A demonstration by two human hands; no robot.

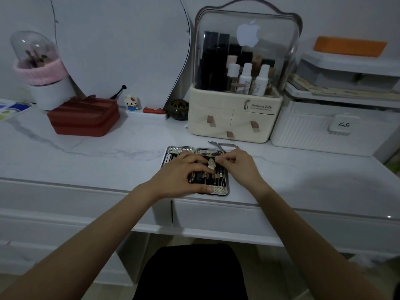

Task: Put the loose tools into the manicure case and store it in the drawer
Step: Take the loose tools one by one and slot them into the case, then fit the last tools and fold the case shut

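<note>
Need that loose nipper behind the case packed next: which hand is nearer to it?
Right. The right hand is just in front of the nipper; the left hand rests lower left, over the open case.

table point(91, 152): white, grey-veined | box point(84, 118): red | organizer point(233, 118): cream
</note>
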